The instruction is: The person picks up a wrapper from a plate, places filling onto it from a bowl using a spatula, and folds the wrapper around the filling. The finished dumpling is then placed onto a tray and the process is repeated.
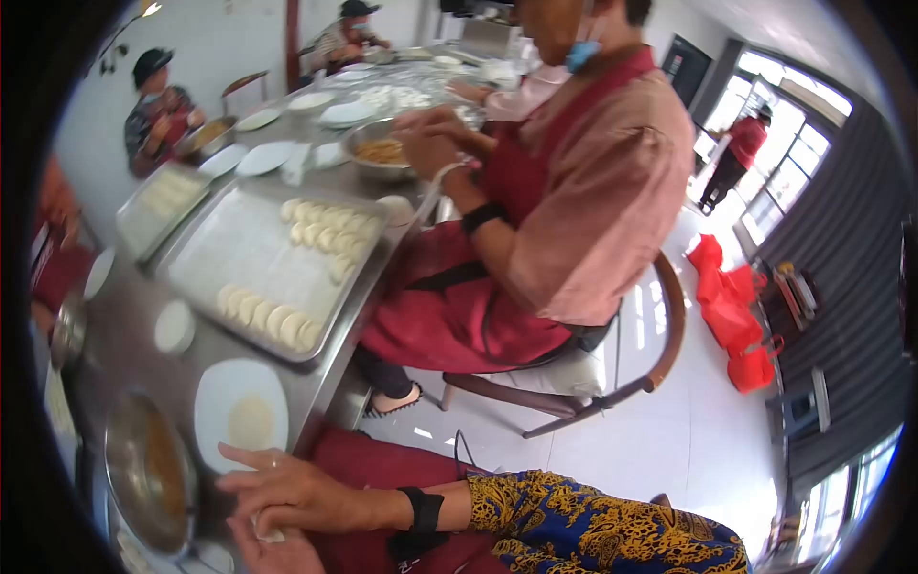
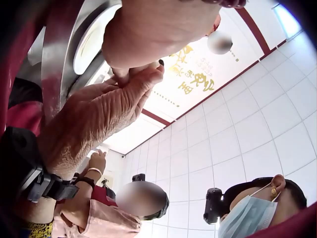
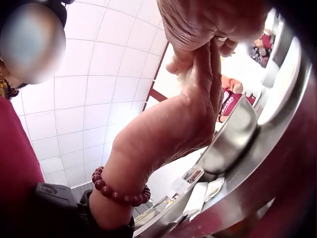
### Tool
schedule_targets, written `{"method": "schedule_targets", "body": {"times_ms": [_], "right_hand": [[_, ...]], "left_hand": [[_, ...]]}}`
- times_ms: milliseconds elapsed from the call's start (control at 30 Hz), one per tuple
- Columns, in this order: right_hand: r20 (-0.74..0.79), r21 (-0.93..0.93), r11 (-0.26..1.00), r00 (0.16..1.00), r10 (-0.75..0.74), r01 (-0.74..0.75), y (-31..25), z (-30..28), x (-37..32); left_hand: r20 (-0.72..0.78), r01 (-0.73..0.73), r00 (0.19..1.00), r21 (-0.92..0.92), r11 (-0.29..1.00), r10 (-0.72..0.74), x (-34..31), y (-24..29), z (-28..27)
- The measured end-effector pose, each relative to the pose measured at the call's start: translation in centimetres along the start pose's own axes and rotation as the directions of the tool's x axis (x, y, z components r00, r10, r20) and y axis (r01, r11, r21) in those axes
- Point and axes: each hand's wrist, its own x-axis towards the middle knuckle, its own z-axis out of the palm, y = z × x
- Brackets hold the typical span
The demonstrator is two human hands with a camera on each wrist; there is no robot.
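- A small piece of dumpling dough (image 1: 271, 534) is held between the two hands, at about 6 o'clock of the head view, off the table. It is pale and soft-looking; only a small edge shows among the fingers, so its full shape cannot be told.
- The right hand (image 1: 298, 493) arches over the dough, thumb and bent fingers closing on it, while one finger reaches out loosely toward 10 o'clock.
- The left hand (image 3: 183, 111) is underneath, its thumb and fingers gathered close about the dough; part of its grip is hidden.
- From the hands, a white plate (image 1: 218, 387) lies at 11 o'clock, bearing a flat, round, cream-coloured wrapper (image 1: 252, 421).
- At 9 o'clock stands a steel bowl (image 1: 126, 450) with orange-brown filling (image 1: 164, 469).
- At 12 o'clock, a metal tray (image 1: 222, 234) carries shaped dumplings (image 1: 268, 318), plump, off-white crescents: one row at the tray's 6 o'clock side, more toward its 2 o'clock corner.
- At 1 o'clock sits a person in a pink shirt (image 1: 602, 220) and red apron.
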Motion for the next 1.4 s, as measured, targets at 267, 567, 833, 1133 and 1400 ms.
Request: {"method": "schedule_targets", "body": {"times_ms": [267, 567, 833, 1133, 1400], "right_hand": [[-0.178, -0.09, 0.995, 0.983, -0.048, 0.032, -3.3, -4.2, -1.0], [-0.163, -0.189, 0.979, 0.981, -0.107, 0.076, -2.0, -4.2, -1.8], [-0.176, -0.179, 0.976, 0.972, -0.156, 0.124, -2.2, -4.3, -2.3], [-0.2, -0.169, 0.975, 0.963, -0.18, 0.147, -1.4, -3.5, -2.7], [-0.174, -0.107, 0.994, 0.985, -0.015, -0.003, -3.7, -4.7, -2.5]], "left_hand": [[-0.049, 0.172, 0.979, -0.321, 0.931, -0.197, 2.6, -3.3, 5.5], [-0.041, 0.095, 0.993, -0.273, 0.957, -0.11, 2.1, -4.3, 6.0], [-0.085, 0.068, 0.992, -0.236, 0.969, -0.091, 1.7, -4.5, 7.3], [-0.093, 0.04, 0.994, -0.249, 0.968, -0.065, 1.3, -4.6, 6.6], [-0.069, 0.027, 0.996, -0.331, 0.943, -0.052, 1.1, -5.2, 5.8]]}}
